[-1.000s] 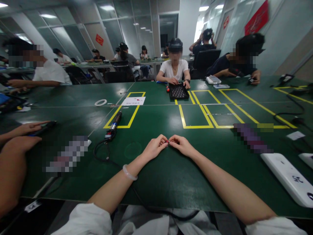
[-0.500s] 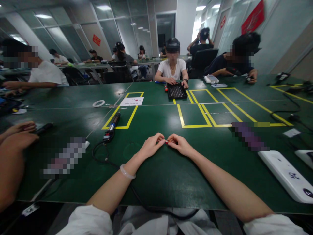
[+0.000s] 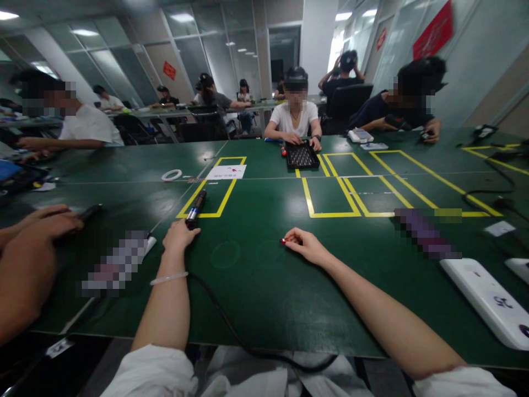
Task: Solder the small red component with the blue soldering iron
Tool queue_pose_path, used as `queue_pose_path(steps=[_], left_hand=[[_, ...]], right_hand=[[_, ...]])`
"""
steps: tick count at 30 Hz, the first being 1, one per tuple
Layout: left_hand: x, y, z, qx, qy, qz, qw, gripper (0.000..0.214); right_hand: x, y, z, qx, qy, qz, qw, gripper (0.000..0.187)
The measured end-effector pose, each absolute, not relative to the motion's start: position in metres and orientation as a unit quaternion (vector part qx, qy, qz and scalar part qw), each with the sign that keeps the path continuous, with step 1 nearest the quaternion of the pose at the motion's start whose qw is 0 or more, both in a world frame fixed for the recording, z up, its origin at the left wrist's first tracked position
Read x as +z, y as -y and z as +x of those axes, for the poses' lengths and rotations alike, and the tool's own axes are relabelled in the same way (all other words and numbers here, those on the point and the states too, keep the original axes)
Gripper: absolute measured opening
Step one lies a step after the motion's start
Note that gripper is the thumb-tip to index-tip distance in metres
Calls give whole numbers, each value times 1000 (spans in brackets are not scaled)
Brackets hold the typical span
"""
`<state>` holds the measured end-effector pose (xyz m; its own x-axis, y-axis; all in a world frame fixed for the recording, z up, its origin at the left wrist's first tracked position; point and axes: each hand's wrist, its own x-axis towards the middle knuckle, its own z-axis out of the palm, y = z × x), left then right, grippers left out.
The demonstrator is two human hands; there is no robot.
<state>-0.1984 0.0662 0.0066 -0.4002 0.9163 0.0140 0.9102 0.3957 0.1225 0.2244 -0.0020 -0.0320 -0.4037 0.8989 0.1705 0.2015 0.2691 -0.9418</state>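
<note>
My left hand (image 3: 178, 236) is at the rear, cable end of a black corded electric screwdriver (image 3: 197, 205) with a blue and silver band. Its fingers curl over that end, with the thumb on the right side. The tool lies on the green table, partly inside a yellow tape outline. In front of me, just above the tabletop, my right hand (image 3: 303, 242) pinches a small red piece (image 3: 283, 241). Most of that piece is covered by the fingertips, so its kind is unclear. From the screwdriver, a black cable (image 3: 221, 311) runs toward my lap.
Across the table (image 3: 248, 298), a person works at a black tray (image 3: 303, 155) of small parts. A printed paper (image 3: 226, 172) and white tape roll (image 3: 171, 175) lie farther back. A white power bank-like device (image 3: 483, 298) sits right; another person's hand (image 3: 37, 237) is left.
My left hand has left the red piece and moved left to the screwdriver's rear end. My right hand stays in place, still pinching the piece. The view has shifted slightly.
</note>
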Motion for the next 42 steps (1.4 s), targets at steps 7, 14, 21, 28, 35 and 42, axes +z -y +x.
queue_pose_path(steps=[7, 14, 21, 28, 35, 42], left_hand=[[9, -66, -184, 54, -814, 579, 12, 57], [16, -53, -126, 35, -774, 632, 4, 55], [9, -33, -57, 74, -683, 727, 18, 58], [2, -6, 0, 125, -585, 800, 44, 61], [4, 13, 25, 131, -533, 833, 71, 57], [3, 16, 26, 130, -520, 842, 64, 60]], right_hand=[[-32, 2, 222, 454, 705, -396, 374, 23], [-29, 3, 218, 424, 711, -426, 365, 20], [-33, 1, 217, 420, 704, -418, 393, 21], [-31, 3, 217, 378, 719, -421, 404, 18], [-32, 4, 216, 318, 759, -407, 396, 8], [-31, 3, 219, 290, 784, -397, 380, 6]])
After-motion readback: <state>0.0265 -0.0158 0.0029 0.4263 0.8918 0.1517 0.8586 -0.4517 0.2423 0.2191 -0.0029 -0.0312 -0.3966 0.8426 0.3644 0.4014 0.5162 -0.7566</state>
